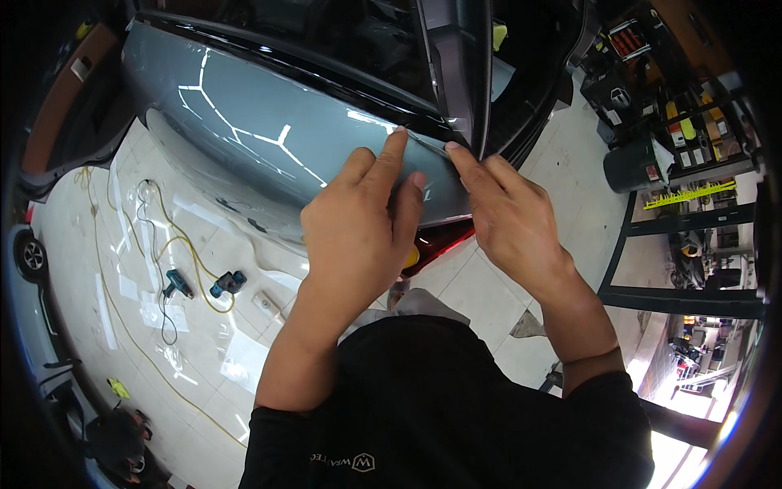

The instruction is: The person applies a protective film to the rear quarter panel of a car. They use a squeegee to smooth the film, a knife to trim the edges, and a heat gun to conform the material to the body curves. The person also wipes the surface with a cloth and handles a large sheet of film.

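Observation:
A glossy grey-blue car door [244, 122] spans the upper middle, with black trim [358, 85] along its window. My left hand [358, 212] is over the panel. Its index finger stretches up to touch the surface just under the trim, the thumb stands apart, and no object shows in it. Close by on the right, my right hand [513, 216] has its index fingertip at the panel's upper right corner, beside the dark pillar; its other fingers are bent. A thin pale strip [428, 142] shows between the two fingertips. Whatever the right fingers pinch is hidden.
A red lamp [444, 242] sits below the panel. On the tiled floor at left lie a teal power tool [177, 283], a second dark tool [227, 283], yellow cord and pale sheets. Another person [118, 440] is at lower left by a car. Shelves and a black bin [631, 169] stand right.

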A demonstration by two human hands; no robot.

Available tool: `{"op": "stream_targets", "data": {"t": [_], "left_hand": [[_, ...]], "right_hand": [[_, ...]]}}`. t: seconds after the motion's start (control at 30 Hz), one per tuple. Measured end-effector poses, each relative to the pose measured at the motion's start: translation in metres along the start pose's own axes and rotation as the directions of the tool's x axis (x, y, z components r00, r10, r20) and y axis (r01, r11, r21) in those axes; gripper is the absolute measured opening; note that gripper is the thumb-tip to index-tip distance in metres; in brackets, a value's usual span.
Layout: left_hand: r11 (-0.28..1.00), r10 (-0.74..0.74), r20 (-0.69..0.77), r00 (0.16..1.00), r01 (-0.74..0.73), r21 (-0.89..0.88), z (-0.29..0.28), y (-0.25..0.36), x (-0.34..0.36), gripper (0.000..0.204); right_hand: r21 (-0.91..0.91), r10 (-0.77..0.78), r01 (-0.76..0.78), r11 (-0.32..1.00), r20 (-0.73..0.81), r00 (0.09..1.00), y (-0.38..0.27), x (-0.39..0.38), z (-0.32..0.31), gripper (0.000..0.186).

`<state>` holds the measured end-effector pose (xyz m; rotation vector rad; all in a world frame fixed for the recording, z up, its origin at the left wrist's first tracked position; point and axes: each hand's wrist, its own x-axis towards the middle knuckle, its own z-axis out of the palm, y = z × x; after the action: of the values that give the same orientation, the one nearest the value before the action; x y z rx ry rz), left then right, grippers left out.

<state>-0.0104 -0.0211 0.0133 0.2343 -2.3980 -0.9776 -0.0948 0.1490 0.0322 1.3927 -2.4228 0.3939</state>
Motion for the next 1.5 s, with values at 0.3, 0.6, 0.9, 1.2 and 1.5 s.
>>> {"op": "stream_targets", "data": {"t": [0.3, 0.6, 0.9, 1.2, 1.5], "left_hand": [[0.986, 0.032, -0.023, 0.999, -0.036, -0.163, -0.006, -0.009, -0.006, 0.043], [0.945, -0.031, -0.048, 0.998, 0.014, -0.326, -0.039, -0.041, -0.042, 0.028], [0.897, -0.336, -0.048, 0.941, 0.304, -0.32, -0.153, -0.155, -0.107, 0.026], [0.819, -0.448, -0.002, 0.894, 0.409, -0.402, -0.202, -0.251, -0.089, 0.024], [0.846, -0.432, -0.024, 0.902, 0.396, -0.358, -0.269, -0.349, 0.032, 0.024]], "right_hand": [[0.167, 0.016, -0.002, 0.986, -0.084, 0.996, -0.002, 0.006, 0.004, 0.048], [0.446, 0.245, -0.124, 0.886, -0.224, 0.943, -0.032, -0.005, -0.009, 0.029], [0.696, 0.256, -0.093, 0.712, -0.134, 0.957, -0.125, 0.047, 0.054, 0.021], [0.803, 0.226, -0.1, 0.587, -0.044, 0.973, -0.184, 0.125, 0.131, 0.028], [0.86, 0.295, -0.212, 0.465, 0.076, 0.952, -0.223, 0.222, 0.18, 0.025]]}}
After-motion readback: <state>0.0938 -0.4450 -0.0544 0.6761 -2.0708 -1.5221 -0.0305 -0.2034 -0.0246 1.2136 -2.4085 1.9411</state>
